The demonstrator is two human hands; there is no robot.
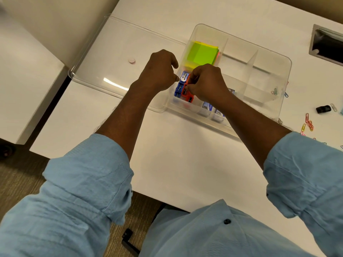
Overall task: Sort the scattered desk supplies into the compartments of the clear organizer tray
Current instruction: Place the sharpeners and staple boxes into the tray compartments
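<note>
Seemingly empty, left hand (159,71) curls; right hand (206,82) pinches orange sharpener (185,92) near unreadable blue-labelled boxes (207,105).

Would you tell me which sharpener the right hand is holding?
The orange sharpener, pinched by the right hand; the blue sharpeners lie left of it.

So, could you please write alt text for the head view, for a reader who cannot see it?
A person's right hand pinches an orange sharpener beside blue sharpeners in the clear organizer tray, the left hand curled alongside. Green sticky notes sit in the compartment behind, and coloured paper clips lie on the white table at right.
</note>
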